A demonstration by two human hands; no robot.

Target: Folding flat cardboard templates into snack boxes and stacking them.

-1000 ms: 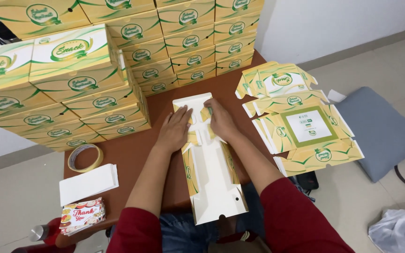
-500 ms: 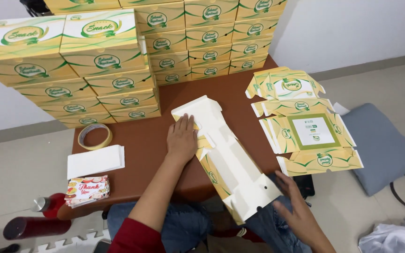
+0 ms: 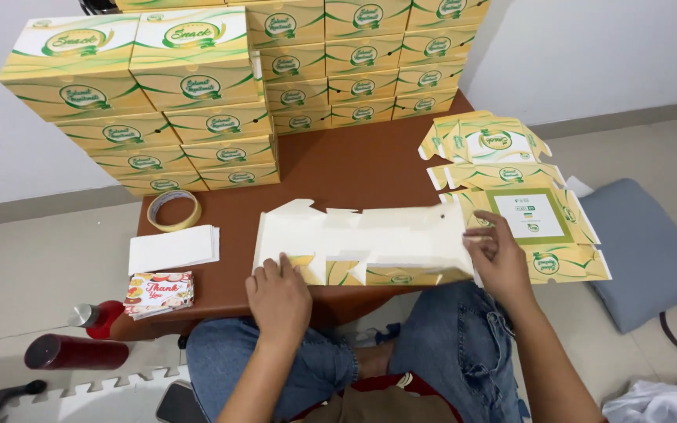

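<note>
The flat carton (image 3: 366,244) lies lengthwise across the near edge of the bench (image 3: 338,168), at the middle of the frame, white inside face up, so its flaps are open to both hands. The left hand (image 3: 277,296) lies flat with fingers spread on the carton's lower left corner, pinning it down. The right hand (image 3: 501,254) pinches the right end, thumb on top, fingers curled under the edge. To the right, a pile of unfolded blanks (image 3: 511,196) sits within easy reach. Made-up boxes (image 3: 197,102) are stacked along the upper left and top. A tape roll (image 3: 173,210), white slips (image 3: 174,248) and cards (image 3: 158,291) lie at lower left.
</note>
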